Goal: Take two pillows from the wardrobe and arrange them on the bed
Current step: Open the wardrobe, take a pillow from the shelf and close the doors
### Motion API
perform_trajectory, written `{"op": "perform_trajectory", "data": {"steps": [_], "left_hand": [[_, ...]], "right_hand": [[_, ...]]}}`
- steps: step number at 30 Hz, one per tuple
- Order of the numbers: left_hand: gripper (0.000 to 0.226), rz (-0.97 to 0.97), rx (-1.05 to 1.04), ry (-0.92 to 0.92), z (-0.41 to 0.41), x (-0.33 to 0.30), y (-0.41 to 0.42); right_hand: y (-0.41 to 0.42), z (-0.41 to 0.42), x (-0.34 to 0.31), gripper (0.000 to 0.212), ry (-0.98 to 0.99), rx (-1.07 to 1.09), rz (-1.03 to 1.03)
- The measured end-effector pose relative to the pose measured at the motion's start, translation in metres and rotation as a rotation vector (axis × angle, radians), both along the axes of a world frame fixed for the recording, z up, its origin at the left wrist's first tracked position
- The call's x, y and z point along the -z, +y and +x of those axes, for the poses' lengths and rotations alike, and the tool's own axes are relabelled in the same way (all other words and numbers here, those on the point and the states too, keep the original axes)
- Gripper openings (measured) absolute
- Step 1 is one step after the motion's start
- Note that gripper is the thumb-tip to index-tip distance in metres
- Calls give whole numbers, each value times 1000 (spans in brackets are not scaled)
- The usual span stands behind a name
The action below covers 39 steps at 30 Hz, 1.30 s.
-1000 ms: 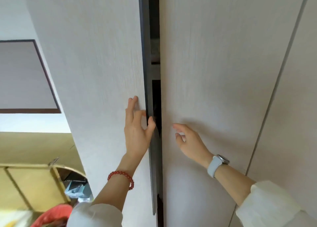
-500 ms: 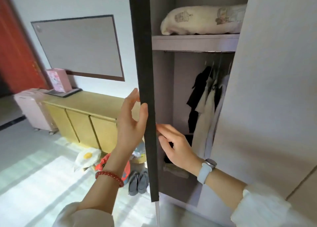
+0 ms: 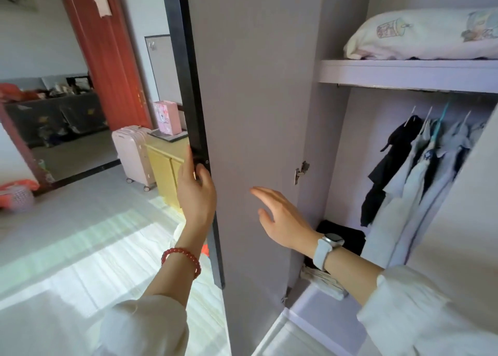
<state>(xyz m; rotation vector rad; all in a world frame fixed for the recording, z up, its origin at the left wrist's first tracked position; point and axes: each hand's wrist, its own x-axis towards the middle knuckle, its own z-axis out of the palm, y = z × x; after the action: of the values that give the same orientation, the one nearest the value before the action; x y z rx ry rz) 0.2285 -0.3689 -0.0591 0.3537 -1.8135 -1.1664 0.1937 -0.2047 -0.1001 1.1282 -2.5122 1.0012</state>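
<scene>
The wardrobe door (image 3: 258, 140) is now swinging much wider than half a second ago, exposing a cream printed pillow (image 3: 420, 36) lying on the upper shelf (image 3: 404, 74) above hanging clothes (image 3: 420, 167). The left hand (image 3: 196, 194) is gripping the door's dark edge, fingers curled round it. The right hand (image 3: 283, 218) is hovering by the door's inner face, fingers straight and slightly apart, holding nothing.
</scene>
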Motion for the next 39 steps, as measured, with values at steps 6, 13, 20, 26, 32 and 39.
{"op": "perform_trajectory", "data": {"steps": [6, 13, 20, 26, 32, 39], "left_hand": [[47, -498, -144, 55, 12, 37, 70], [42, -536, 275, -120, -45, 37, 163], [40, -548, 687, -77, -119, 16, 286], [59, -402, 1076, -33, -171, -8, 372], [68, -142, 1428, -166, -207, -23, 414], [53, -69, 1503, -39, -182, -19, 394]], "right_hand": [[47, -15, -8, 35, 32, 111, -34], [179, -23, -16, 30, 107, 383, 27], [305, -22, -36, 33, 153, 768, 93], [347, -24, -37, 40, 163, 1044, 9], [346, -36, -26, 45, 134, 1195, -24], [318, -12, -13, 42, 181, 1213, -121]]}}
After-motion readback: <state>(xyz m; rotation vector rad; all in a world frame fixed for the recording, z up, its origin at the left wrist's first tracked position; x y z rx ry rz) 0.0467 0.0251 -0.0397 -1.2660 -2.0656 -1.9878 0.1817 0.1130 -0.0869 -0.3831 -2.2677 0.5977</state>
